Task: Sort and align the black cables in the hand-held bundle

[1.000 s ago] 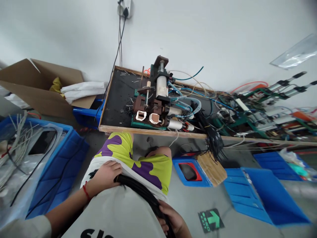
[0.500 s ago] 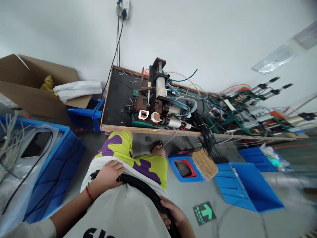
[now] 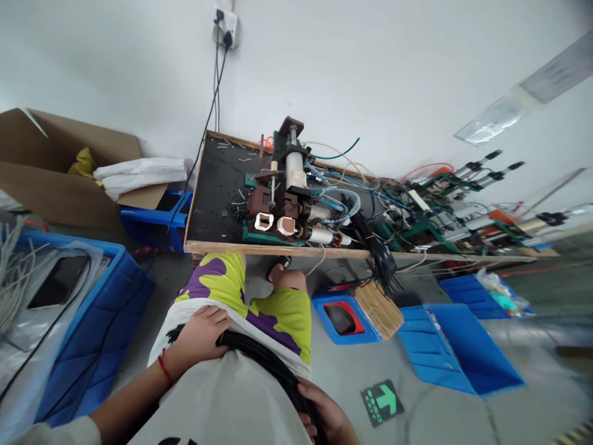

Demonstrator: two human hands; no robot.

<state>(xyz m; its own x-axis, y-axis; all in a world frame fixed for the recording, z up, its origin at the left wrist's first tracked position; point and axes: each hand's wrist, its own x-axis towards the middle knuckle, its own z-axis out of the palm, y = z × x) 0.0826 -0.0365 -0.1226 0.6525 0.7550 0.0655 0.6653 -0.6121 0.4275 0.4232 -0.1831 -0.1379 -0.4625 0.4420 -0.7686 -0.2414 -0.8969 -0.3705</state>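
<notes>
The left hand is clamping its fingers over a bundle of black cables near one end, with black tips sticking out to the left of those fingers. The right hand is wrapping its fingers around the bundle farther along, so the middle stretch is lying between both sets of fingers, against a pale shirt. Ahead of the fingers, a surface is carrying a machine. Ahead and to the right of the right fingers, a black bunch of wires is hanging over the surface's edge. Left of the left fingers, a blue crate is holding pale wires and a phone.
</notes>
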